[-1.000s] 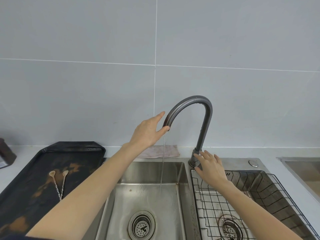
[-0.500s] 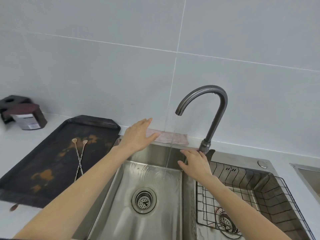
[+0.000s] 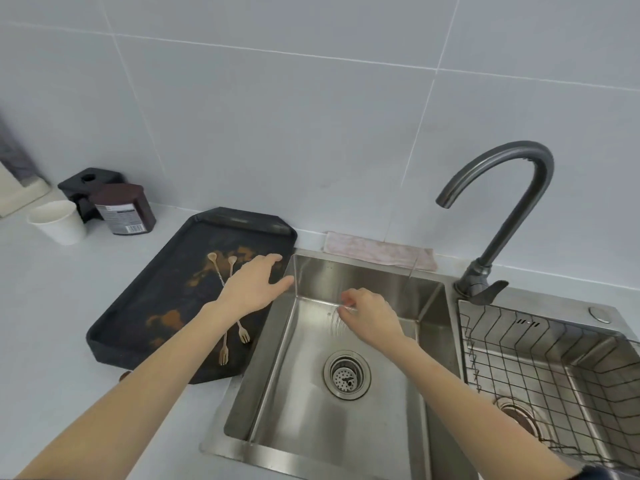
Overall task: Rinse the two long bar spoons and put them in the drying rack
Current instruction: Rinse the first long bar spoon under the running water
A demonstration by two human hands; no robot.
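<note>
Now at centre, a steel sink basin (image 3: 311, 441), with a thin stream falling from the dark gooseneck faucet (image 3: 512, 188) at two o'clock. At four o'clock, the wire drying rack (image 3: 540, 344) set in the second basin, holding no spoons. At nine o'clock, a black tray (image 3: 138, 317) smeared with brown stains, carrying the two long bar spoons (image 3: 227, 271): crossed, bowls toward the wall, forked ends toward the near rim, partly hidden under the forearm. Above the tray, the left hand (image 3: 251, 289), fingers straight and spread, gripping nothing, hovering over the twisted stems, not visibly touching them. Over the basin, the right hand (image 3: 369, 313), fingers loosely curled, empty, wet by the stream. Judged the pick-up step, with rinsing not yet begun. Next move likely calls for lowering the left fingers onto the thin stems, pinching both together off the flat tray, then carrying them toward three o'clock under the water.
</note>
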